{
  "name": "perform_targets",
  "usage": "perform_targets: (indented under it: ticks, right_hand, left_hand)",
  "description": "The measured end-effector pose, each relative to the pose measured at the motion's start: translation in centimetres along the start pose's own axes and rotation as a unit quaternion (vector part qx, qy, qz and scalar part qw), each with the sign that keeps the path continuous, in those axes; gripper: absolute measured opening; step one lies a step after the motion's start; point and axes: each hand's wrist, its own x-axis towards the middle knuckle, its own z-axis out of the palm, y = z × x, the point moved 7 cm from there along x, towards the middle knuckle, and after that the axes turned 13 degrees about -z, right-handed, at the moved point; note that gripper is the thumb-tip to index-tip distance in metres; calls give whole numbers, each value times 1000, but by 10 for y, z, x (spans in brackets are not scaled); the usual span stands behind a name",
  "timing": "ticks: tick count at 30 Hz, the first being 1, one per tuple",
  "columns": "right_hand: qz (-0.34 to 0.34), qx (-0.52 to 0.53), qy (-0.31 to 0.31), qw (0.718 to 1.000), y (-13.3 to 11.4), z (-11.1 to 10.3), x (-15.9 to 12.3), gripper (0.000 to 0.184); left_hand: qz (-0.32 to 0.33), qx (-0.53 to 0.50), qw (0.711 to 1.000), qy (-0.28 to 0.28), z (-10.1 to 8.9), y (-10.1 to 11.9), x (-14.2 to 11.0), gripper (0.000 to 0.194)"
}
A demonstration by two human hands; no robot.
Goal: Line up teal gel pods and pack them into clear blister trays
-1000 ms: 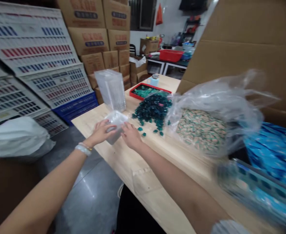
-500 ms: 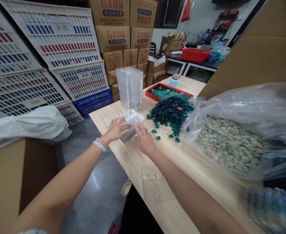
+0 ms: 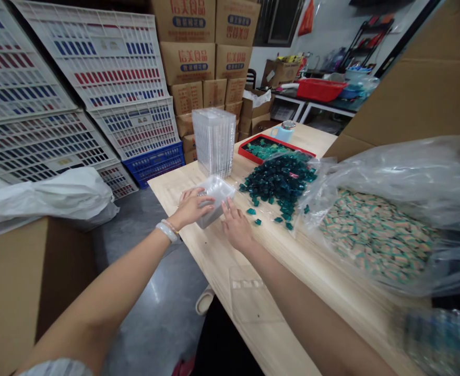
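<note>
A clear plastic box (image 3: 214,192) rests on the wooden table, its open top tilted towards me. Around its left side lies my left hand (image 3: 192,208), fingers reaching over the rim and thumb side towards the front. My right hand (image 3: 236,225) presses its outstretched fingers along the box's right side, so the box is held between both hands. Just behind it stands a tall stack of similar clear boxes (image 3: 214,141). Dark green wrapped pieces (image 3: 280,180) are heaped to the right, with several loose ones close to my right hand.
A red tray (image 3: 249,155) of lighter green pieces and a blue mug (image 3: 283,133) stand farther back. On the right lies a plastic bag (image 3: 378,232) of striped wrapped pieces. A flat clear sheet (image 3: 253,300) lies near the front edge. White crates (image 3: 131,125) and cartons (image 3: 193,62) are stacked beyond.
The whole view has shifted slightly, so things appear a little farther right. Both hands stay at the clear plastic box, with hardly any change in their grip.
</note>
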Motion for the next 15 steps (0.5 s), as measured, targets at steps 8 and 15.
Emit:
perform_targets:
  ticks: [8,15]
  right_hand:
    - [-7,-11,9,1000,-2,-4,-1,52]
    - [-133,-41,-81,987,-2,-38,44,23]
  left_hand:
    - [-22,20,1000,0,0,14,-1,24]
    - [-5,48,994,-94,2,21,-1,23]
